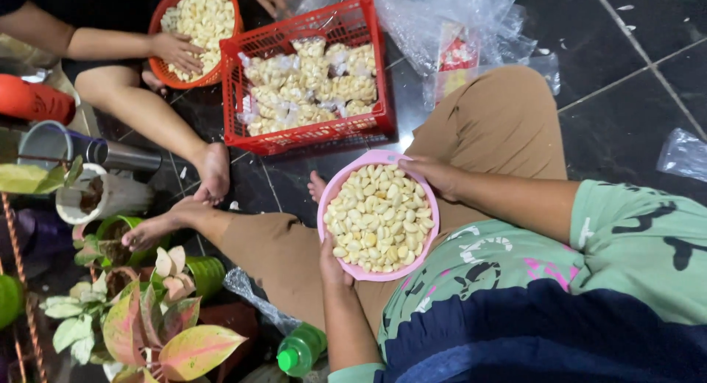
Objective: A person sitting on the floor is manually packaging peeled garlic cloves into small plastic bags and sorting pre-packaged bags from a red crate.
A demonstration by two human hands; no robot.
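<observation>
Pink bowl sits on the person's lap, full of peeled garlic cloves, heaped to about rim level. Left hand grips the near rim, thumb side against the bowl wall, forearm running straight down toward the bottom edge of the view. Right hand clamps the far rim, fingers curled over the edge, forearm coming in from the right across the thigh. Both grips are closed on the bowl, one on each side, bowl roughly level. Red crate stands on the dark tiled floor just beyond the knee, loaded with small clear bags of cloves; a narrow strip of bare floor lies between the crate's near wall and the bowl. Orange bowl of more cloves is left of the crate, nearly touching it, with another person's hand resting in it; that person's bare foot is down on the tile left of the crate's corner. Loose clear plastic bags are piled behind the crate. Open tile is to the right of the knee. Left side is crowded: potted plants, a green bottle close by the left elbow.
</observation>
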